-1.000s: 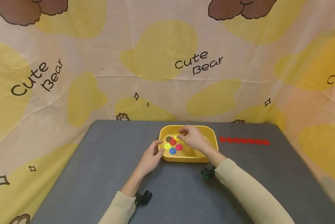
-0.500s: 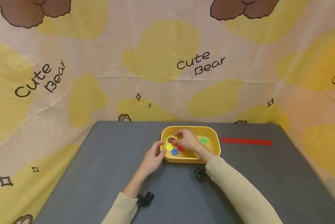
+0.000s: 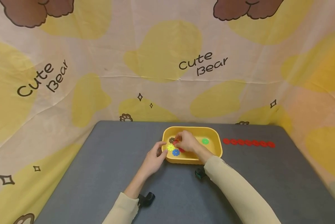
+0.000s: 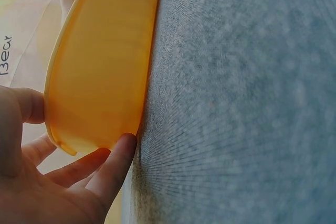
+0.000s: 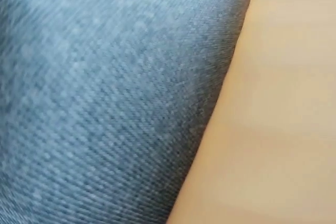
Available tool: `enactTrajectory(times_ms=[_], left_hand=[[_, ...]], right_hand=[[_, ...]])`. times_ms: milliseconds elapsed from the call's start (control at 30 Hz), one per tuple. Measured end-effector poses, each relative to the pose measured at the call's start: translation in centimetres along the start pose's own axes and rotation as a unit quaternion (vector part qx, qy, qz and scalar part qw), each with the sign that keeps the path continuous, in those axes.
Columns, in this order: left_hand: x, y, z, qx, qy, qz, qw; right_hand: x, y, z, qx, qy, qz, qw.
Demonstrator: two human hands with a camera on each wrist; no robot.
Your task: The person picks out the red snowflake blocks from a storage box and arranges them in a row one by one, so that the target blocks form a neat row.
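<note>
In the head view a yellow tray (image 3: 196, 161) holds several notched plastic discs. At its left end lie a brown disc (image 3: 172, 140), a yellow disc (image 3: 171, 147) and a blue disc (image 3: 176, 152); a green disc (image 3: 205, 141) lies apart on the right. My right hand (image 3: 187, 142) reaches inside, thumb and fingertips pinching a red disc (image 3: 175, 142), and it covers part of the pile. My left hand (image 3: 154, 159) rests against the tray's left end with fingers spread. The left wrist view shows those fingertips touching the tray wall (image 4: 102, 66).
A row of several red discs (image 3: 248, 142) lies on the grey table (image 3: 114, 149), to the right of the tray. A printed cloth (image 3: 162, 62) hangs behind and at the sides. The right wrist view holds only table cloth and a pale, blurred surface (image 5: 273, 119).
My right hand has moved left and down onto the red disc in the pile, uncovering the green disc. My left hand stays at the tray's left end. The whole view has shifted slightly.
</note>
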State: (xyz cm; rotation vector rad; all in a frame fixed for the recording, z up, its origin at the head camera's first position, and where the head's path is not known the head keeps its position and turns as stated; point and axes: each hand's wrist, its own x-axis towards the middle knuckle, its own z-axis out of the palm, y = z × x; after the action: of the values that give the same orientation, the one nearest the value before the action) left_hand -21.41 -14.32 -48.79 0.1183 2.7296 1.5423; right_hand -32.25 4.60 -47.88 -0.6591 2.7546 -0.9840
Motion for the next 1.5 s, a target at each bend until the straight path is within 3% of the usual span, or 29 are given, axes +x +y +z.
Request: enactTrajectory(times_ms=[433,833,1033,1200,1500], left_hand=[[-0.1,0.1,0.1,0.004,0.000,-0.003,1.0000],[-0.2,0.3,0.0,0.008,0.001,-0.001,1.0000],[-0.2,0.3,0.1,0.004,0.004,0.002,1.0000],[-0.2,0.2,0.2,0.002,0.003,0.008,1.0000],[-0.1,0.2,-0.1,0.010,-0.001,0.001,0.9999]], right_hand=[[-0.1,0.0,0.2,-0.010,-0.003,0.019,0.9998],[-0.3,0.1,0.0,0.034,0.025,0.003,0.9991],[-0.6,0.1,-0.5,0.094,0.032,0.015,0.9949],[-1.3,0.0,-1.3,0.133,0.038,0.017,0.9903],[-3.8,-1.6,-3.5,0.129,0.029,-0.014,0.9911]])
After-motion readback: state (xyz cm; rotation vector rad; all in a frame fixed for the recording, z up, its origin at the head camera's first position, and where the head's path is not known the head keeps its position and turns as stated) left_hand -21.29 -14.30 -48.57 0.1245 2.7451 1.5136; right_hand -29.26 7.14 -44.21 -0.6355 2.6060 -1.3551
